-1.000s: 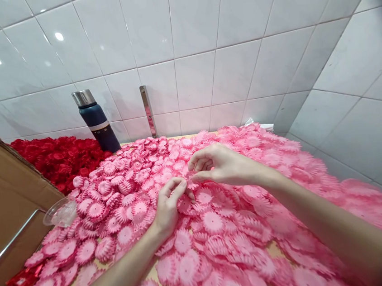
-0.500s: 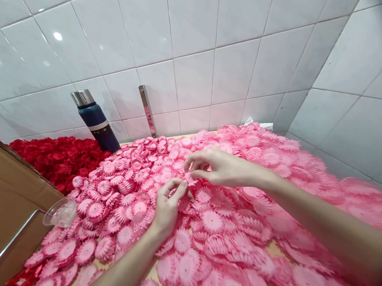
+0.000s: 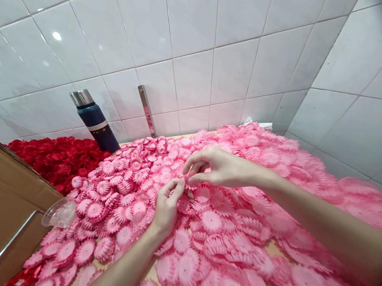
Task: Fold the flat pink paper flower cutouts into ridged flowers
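Low over a heap of pink fabric flower pieces (image 3: 212, 221), both of my hands are close together near the middle of the view. My left hand (image 3: 168, 207) is closed, its thumb and forefinger pinched on a small pink flower piece (image 3: 187, 180). From the right, my right hand (image 3: 219, 168) bends its fingers toward the same piece, thumb and fingertips closed at its edge. The fingertips partly cover the piece, so its full shape is hidden. Scalloped round petals with small centre holes lie all around and beneath both hands.
Behind the heap, a dark blue bottle (image 3: 97, 125) stands by the tiled wall, near a metal strip (image 3: 146, 111). Red flower pieces (image 3: 59, 161) are piled at the left. A cardboard box (image 3: 8, 194), a clear plastic lid (image 3: 59, 213) and a red wrapper (image 3: 23, 280) edge the left side.
My right fingers have shifted slightly left, and the thumb has come nearer the flower piece and my left fingertips. My left hand stays almost where it was.
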A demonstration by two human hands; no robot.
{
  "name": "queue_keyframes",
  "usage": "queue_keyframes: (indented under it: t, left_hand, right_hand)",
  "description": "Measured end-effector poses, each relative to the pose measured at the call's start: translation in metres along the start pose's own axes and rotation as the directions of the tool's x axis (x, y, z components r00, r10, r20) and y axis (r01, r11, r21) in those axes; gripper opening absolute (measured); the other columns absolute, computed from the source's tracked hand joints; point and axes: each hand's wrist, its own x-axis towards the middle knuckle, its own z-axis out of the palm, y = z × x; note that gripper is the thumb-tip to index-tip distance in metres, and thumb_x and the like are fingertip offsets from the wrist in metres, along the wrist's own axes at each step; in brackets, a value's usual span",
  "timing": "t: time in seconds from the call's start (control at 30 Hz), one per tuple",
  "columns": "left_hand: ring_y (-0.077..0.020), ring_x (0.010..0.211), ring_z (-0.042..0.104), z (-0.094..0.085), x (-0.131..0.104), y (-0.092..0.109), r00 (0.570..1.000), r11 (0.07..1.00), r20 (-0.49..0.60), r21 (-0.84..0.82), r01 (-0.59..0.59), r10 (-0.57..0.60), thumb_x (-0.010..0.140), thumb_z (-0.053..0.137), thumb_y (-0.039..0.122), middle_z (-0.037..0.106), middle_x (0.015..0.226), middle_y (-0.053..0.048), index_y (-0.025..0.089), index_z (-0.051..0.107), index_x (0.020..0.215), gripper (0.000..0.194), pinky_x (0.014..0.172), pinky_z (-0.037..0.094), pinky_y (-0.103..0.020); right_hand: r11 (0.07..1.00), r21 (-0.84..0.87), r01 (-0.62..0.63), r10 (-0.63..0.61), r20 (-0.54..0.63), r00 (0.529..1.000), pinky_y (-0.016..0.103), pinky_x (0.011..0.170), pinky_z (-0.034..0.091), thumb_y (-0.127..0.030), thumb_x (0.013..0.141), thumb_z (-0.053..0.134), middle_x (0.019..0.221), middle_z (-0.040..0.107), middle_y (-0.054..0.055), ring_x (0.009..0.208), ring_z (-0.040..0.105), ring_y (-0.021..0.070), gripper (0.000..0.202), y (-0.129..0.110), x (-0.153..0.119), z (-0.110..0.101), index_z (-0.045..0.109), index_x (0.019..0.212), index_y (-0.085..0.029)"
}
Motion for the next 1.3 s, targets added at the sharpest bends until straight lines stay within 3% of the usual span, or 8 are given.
queue_keyframes:
  t: [0.33, 0.47, 0.67, 0.8, 0.9, 0.97, 1.13, 1.3]
  left_hand:
    - [-0.0128, 0.061, 0.056, -0.001, 0.001, -0.004, 1.0, 0.996, 0.009, -0.086, 0.014, -0.014, 0.086, 0.055, 0.03, 0.061, 0.065, 0.001, 0.017, 0.055, 0.074, 0.018, 0.065, 0.045, -0.024]
    - [-0.0149, 0.064, 0.057, 0.0, 0.001, -0.002, 0.999, 0.997, 0.006, -0.071, -0.031, 0.031, 0.089, 0.047, 0.032, 0.062, 0.066, -0.004, 0.014, 0.059, 0.07, 0.029, 0.066, 0.045, -0.025]
    - [-0.0123, 0.061, 0.055, -0.002, 0.001, -0.007, 0.999, 0.999, -0.028, 0.001, -0.038, 0.038, 0.08, 0.063, 0.038, 0.059, 0.067, 0.002, 0.019, 0.057, 0.097, 0.026, 0.064, 0.044, -0.024]
    - [-0.0114, 0.06, 0.052, -0.003, 0.0, -0.009, 0.998, 0.993, -0.002, 0.1, -0.07, 0.07, 0.082, 0.062, 0.039, 0.057, 0.064, 0.002, 0.017, 0.052, 0.072, 0.026, 0.064, 0.042, -0.024]
    - [-0.011, 0.061, 0.049, -0.003, 0.0, -0.007, 0.996, 0.986, -0.002, 0.143, -0.087, 0.088, 0.081, 0.063, 0.039, 0.054, 0.064, 0.002, 0.017, 0.052, 0.068, 0.028, 0.063, 0.04, -0.023]
    - [-0.0109, 0.061, 0.047, -0.003, 0.0, -0.007, 0.995, 0.982, -0.006, 0.161, -0.096, 0.098, 0.079, 0.063, 0.042, 0.052, 0.064, 0.002, 0.016, 0.052, 0.065, 0.031, 0.061, 0.038, -0.023]
    - [-0.0095, 0.052, 0.036, -0.006, 0.0, -0.01, 0.999, 0.989, 0.006, 0.144, -0.041, 0.04, 0.082, 0.055, 0.053, 0.04, 0.053, 0.003, 0.016, 0.048, 0.054, 0.047, 0.053, 0.032, -0.023]
    - [-0.0141, 0.07, 0.052, -0.006, 0.0, -0.007, 0.998, 0.984, -0.003, 0.17, -0.055, 0.057, 0.082, 0.057, 0.05, 0.059, 0.073, -0.001, 0.017, 0.065, 0.079, 0.035, 0.068, 0.042, -0.024]
  right_hand:
    - [0.997, 0.063, 0.038, -0.033, -0.075, 0.997, 0.027, 0.073, 0.055, -0.009, 0.081, 0.054, 0.088, 0.071, 0.006, 0.083, 0.068, 0.0158, 0.015, 0.003, 0.005, 0.005, 0.064, 0.091, -0.015]
    - [0.991, 0.118, 0.054, -0.048, -0.052, 0.998, 0.028, 0.075, 0.054, -0.01, 0.081, 0.054, 0.09, 0.069, 0.005, 0.083, 0.066, 0.0151, 0.015, 0.005, 0.005, 0.003, 0.063, 0.091, -0.016]
    - [0.975, 0.22, 0.042, -0.048, 0.021, 0.999, 0.029, 0.073, 0.054, -0.015, 0.084, 0.054, 0.091, 0.068, 0.005, 0.082, 0.065, 0.0151, 0.015, 0.009, 0.005, 0.003, 0.062, 0.096, -0.016]
    - [0.976, 0.216, 0.018, 0.015, -0.151, 0.988, 0.03, 0.07, 0.055, -0.017, 0.081, 0.057, 0.086, 0.069, 0.006, 0.079, 0.067, 0.0168, 0.01, 0.01, 0.007, 0.001, 0.063, 0.088, -0.015]
    - [0.977, 0.213, -0.005, 0.095, -0.415, 0.905, 0.028, 0.063, 0.054, -0.021, 0.079, 0.062, 0.087, 0.071, 0.008, 0.079, 0.068, 0.0191, 0.01, 0.012, 0.005, -0.01, 0.064, 0.086, -0.015]
    - [0.973, 0.23, -0.033, 0.139, -0.464, 0.875, 0.028, 0.061, 0.054, -0.025, 0.075, 0.067, 0.086, 0.072, 0.009, 0.078, 0.069, 0.0205, 0.017, 0.014, 0.002, -0.018, 0.065, 0.09, -0.016]
    - [0.963, 0.258, -0.078, 0.157, -0.304, 0.94, 0.029, 0.061, 0.054, -0.027, 0.065, 0.077, 0.07, 0.072, 0.007, 0.068, 0.069, 0.02, 0.023, 0.012, -0.001, -0.02, 0.065, 0.081, -0.015]
    - [0.967, 0.238, -0.088, 0.136, -0.194, 0.972, 0.021, 0.046, 0.044, -0.03, 0.059, 0.08, 0.056, 0.065, 0.001, 0.052, 0.061, 0.0127, 0.029, 0.008, 0.003, -0.007, 0.059, 0.074, -0.016]
